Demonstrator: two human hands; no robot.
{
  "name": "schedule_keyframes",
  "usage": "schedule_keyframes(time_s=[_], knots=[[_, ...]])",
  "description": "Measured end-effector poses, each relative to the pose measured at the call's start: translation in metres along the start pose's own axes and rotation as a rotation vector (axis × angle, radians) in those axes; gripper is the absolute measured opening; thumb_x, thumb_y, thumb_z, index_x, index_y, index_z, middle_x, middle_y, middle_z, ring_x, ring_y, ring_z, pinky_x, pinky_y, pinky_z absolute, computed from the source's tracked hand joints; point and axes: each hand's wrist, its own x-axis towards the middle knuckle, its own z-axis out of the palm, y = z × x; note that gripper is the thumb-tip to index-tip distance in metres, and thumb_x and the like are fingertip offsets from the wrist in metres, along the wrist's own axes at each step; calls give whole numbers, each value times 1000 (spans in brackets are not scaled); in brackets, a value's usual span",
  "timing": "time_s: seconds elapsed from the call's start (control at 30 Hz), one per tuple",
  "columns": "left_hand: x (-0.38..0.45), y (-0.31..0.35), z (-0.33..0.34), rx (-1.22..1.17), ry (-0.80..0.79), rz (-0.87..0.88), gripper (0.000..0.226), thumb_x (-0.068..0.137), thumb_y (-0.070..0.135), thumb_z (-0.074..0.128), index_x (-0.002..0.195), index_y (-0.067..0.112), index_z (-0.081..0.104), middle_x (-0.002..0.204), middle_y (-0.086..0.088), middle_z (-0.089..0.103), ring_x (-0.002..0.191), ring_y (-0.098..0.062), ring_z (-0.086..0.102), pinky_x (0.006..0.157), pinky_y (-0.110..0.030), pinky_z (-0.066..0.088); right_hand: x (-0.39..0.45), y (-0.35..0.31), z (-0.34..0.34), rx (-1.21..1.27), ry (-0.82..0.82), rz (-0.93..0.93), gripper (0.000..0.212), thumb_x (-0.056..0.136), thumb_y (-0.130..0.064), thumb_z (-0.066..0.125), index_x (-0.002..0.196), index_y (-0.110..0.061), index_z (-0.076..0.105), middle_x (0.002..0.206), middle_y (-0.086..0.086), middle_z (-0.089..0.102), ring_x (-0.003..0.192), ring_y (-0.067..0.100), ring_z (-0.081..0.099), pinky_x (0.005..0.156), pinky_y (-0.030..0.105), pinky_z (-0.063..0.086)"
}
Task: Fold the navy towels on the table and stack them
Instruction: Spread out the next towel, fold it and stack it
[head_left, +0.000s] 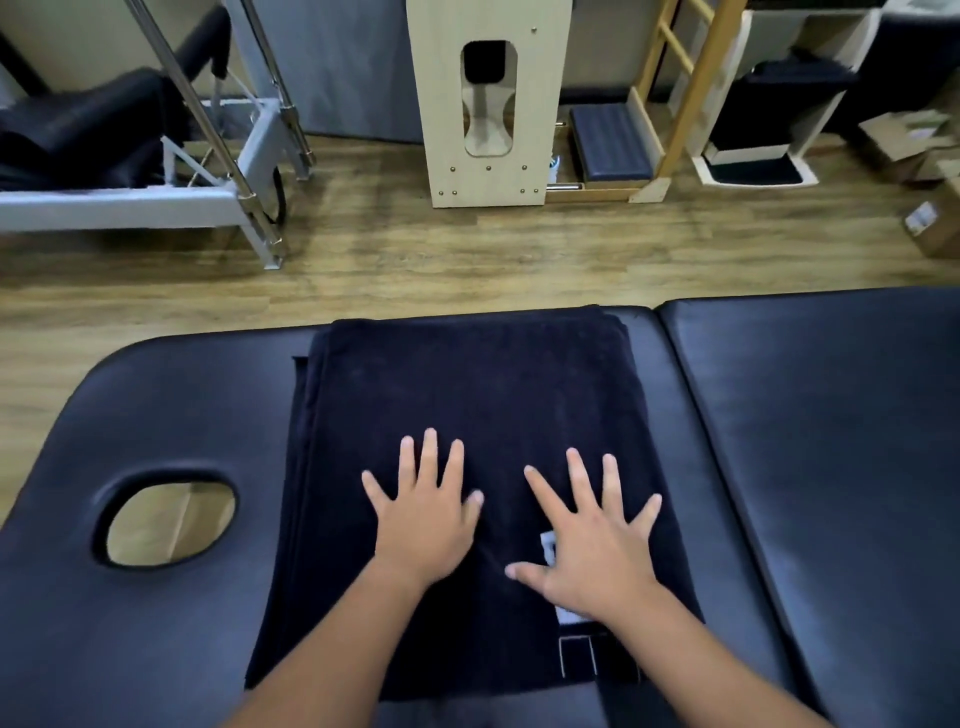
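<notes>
Navy towel, folded into a thick rectangle, is laid across the black padded table in the centre of the frame, right of the oval face hole. Left hand and right hand are pressed flat on its lower half, fingers straight and spread apart. A white label is partly covered by the right hand.
</notes>
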Motion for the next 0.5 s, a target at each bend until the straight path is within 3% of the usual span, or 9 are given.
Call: schedule_keyframes(time_s=[0.07,0.17,0.33,0.43,0.5], knots=[[-37,-12,12,23,-21,87,76,95,75,21,157,46,-12,165,3,-28,151,-28,-29,112,-74,-6,-21,-1,8,16,-11,3,112,66,-97,41,149,-57,-21,164,-4,-32,147,38,-35,107,81,0],[-87,-50,33,91,41,153,79,91,84,16,155,51,-16,165,7,-30,151,-28,-29,113,-74,-5,-54,6,22,8,-32,8,110,64,-98,37,146,-60,-25,161,-11,-36,147,35,-35,109,78,-1],[-131,-106,48,99,68,-49,83,97,76,17,163,26,15,170,-4,7,157,-27,4,116,-67,21,-100,31,45,-7,11,31,97,71,-96,30,146,-63,-23,161,-14,-35,150,28,-31,116,70,5],[-145,-121,50,144,82,-13,80,102,63,20,153,5,41,163,-15,28,152,-33,25,114,-61,25,-119,37,55,-41,30,12,94,80,-87,40,142,-65,-27,160,-11,-35,151,27,-29,120,63,11],[-156,-121,46,227,94,106,77,99,60,28,148,4,49,159,-17,37,148,-37,34,112,-63,25,-124,38,58,-73,46,10,92,88,-77,46,143,-63,-26,164,-8,-30,152,29,-24,121,58,18]])
